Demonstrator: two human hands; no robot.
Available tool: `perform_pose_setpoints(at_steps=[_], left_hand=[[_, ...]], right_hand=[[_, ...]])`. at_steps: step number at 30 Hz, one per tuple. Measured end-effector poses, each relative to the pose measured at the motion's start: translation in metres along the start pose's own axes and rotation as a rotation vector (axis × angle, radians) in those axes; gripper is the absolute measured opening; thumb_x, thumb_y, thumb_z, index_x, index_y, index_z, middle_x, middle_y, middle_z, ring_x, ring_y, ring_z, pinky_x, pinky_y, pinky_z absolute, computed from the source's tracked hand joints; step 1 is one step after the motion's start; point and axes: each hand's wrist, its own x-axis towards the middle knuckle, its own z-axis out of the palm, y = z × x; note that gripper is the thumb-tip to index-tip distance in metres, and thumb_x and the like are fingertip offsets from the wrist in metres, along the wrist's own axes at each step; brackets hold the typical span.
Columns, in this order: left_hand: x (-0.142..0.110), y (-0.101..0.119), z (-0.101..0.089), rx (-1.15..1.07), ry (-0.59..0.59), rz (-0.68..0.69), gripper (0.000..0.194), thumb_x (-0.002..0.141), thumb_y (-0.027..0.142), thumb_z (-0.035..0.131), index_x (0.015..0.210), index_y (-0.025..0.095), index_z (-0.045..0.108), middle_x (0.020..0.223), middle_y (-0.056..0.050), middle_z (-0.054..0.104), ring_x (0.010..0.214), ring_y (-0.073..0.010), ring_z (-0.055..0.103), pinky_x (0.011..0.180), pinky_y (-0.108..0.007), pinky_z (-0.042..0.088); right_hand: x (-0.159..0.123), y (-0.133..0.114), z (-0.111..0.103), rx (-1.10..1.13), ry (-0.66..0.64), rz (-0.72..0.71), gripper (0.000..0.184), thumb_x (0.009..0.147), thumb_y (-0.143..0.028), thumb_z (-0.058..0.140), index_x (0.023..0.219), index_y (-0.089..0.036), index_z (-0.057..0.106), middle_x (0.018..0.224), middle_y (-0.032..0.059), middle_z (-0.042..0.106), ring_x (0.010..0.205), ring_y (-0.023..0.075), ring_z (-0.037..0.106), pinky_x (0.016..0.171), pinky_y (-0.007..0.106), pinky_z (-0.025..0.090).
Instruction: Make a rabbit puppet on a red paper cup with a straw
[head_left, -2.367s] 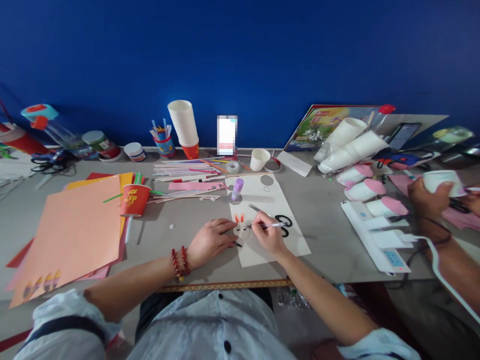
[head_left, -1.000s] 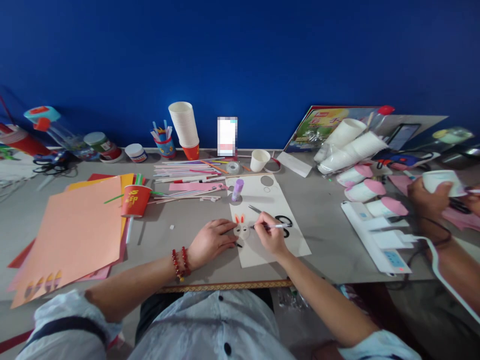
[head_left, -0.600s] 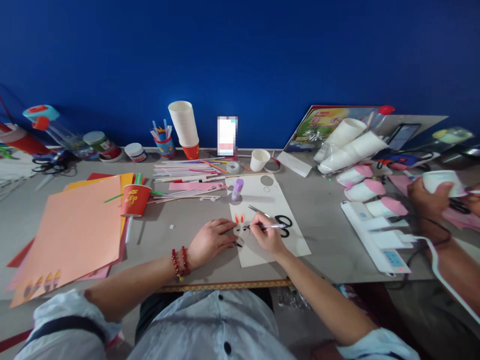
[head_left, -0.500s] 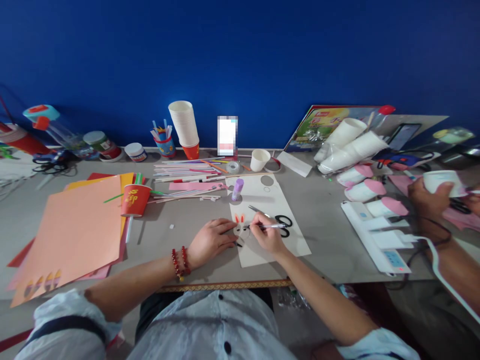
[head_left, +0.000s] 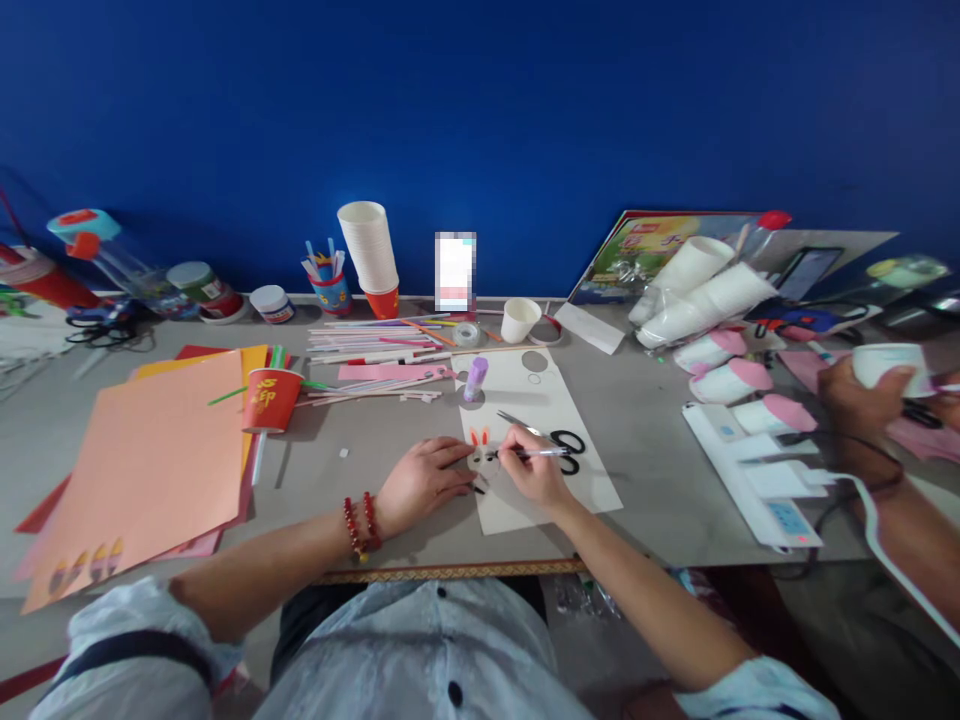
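While the right hand grips a pen over the rabbit face, the left hand steadying its left edge, white sheet beneath, black-handled scissors just beyond the pen, purple glue stick upright farther off.

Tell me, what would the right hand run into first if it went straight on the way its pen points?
Likely the paper rabbit face, right by the tip of the pen, then the fingers of the left hand. Whether the tip touches the paper is unclear.
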Motion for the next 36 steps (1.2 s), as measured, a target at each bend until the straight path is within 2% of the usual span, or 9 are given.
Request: perform_pose_setpoints(at_steps=[6, 17, 30, 36], left_hand=[[0.0, 0.0002, 0.0001, 0.004, -0.005, -0.002, 0.025, 0.097, 0.036, 0.054, 0.106, 0.025, 0.074, 0.132, -0.006, 0.064, 0.118, -0.0248, 0.058, 0.097, -0.042, 0.049], [0.0007, 0.0003, -0.0004, 0.002, -0.009, 0.0, 0.027, 0.098, 0.036, 0.052, 0.108, 0.025, 0.074, 0.132, -0.007, 0.064, 0.118, -0.0253, 0.058, 0.096, -0.042, 0.05], [0.0, -0.0003, 0.0001, -0.006, 0.009, 0.008, 0.025, 0.096, 0.035, 0.054, 0.107, 0.025, 0.074, 0.131, -0.008, 0.064, 0.118, -0.0249, 0.058, 0.097, -0.042, 0.049], [0.0001, -0.0002, 0.0003, 0.005, 0.002, 0.002, 0.024, 0.096, 0.036, 0.055, 0.107, 0.025, 0.074, 0.132, -0.007, 0.064, 0.117, -0.0254, 0.058, 0.096, -0.043, 0.05]], right_hand=[[-0.0036, 0.0005, -0.0009, 0.001, 0.121, 0.049, 0.021, 0.083, -0.014, 0.048, 0.065, -0.022, 0.042, 0.053, -0.0057, 0.04, 0.047, 0.0107, 0.036, 0.047, 0.024, 0.029], [-0.0012, 0.0021, 0.0002, 0.009, -0.004, 0.011, 0.02, 0.085, -0.016, 0.049, 0.066, -0.022, 0.045, 0.057, -0.0045, 0.046, 0.05, 0.011, 0.041, 0.048, 0.026, 0.032], [-0.0001, 0.0001, -0.0003, 0.001, 0.006, 0.011, 0.02, 0.083, -0.015, 0.05, 0.065, -0.022, 0.044, 0.056, -0.0047, 0.044, 0.05, 0.0118, 0.04, 0.048, 0.026, 0.031], [-0.0028, -0.0003, -0.0007, -0.001, 0.095, 0.055, 0.021, 0.083, -0.016, 0.048, 0.064, -0.023, 0.042, 0.053, -0.0058, 0.04, 0.047, 0.0113, 0.037, 0.047, 0.025, 0.028]])
